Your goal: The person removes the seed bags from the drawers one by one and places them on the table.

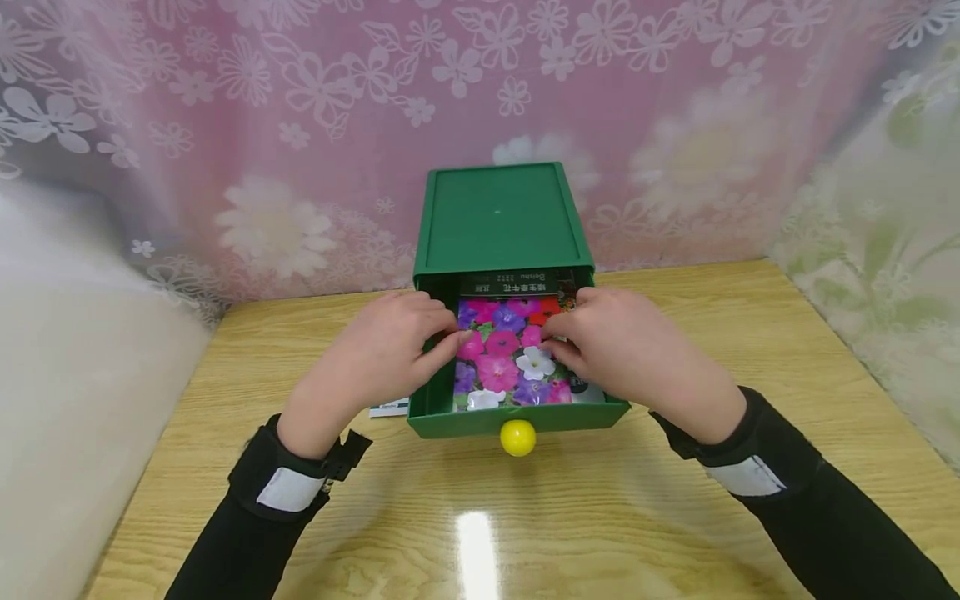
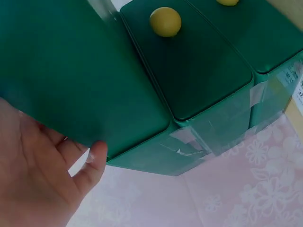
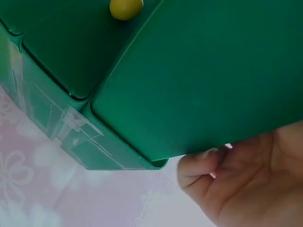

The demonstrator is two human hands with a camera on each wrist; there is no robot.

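A green drawer [image 1: 517, 419] with a yellow ball knob [image 1: 518, 437] stands pulled out of a green cabinet [image 1: 498, 218]. In it lies a flower-picture packet [image 1: 498, 371] with pink, purple and white petunias. My left hand [image 1: 390, 350] reaches over the drawer's left wall and pinches the packet's left edge, thumb on top. From the right, my right hand [image 1: 626, 346] pinches the packet near its right edge. Both wrist views show the drawer's underside, with the left hand [image 2: 52, 165] and right hand [image 3: 246, 175] at its rim; their fingertips inside are hidden.
Below the open drawer are closed green drawers [image 2: 203, 61] with yellow knobs, clear tape [image 3: 71, 120] along the cabinet's side. A white printed item [image 1: 390, 408] lies on the wooden table [image 1: 300, 533], left of the drawer. A pink floral curtain [image 1: 360, 167] hangs behind.
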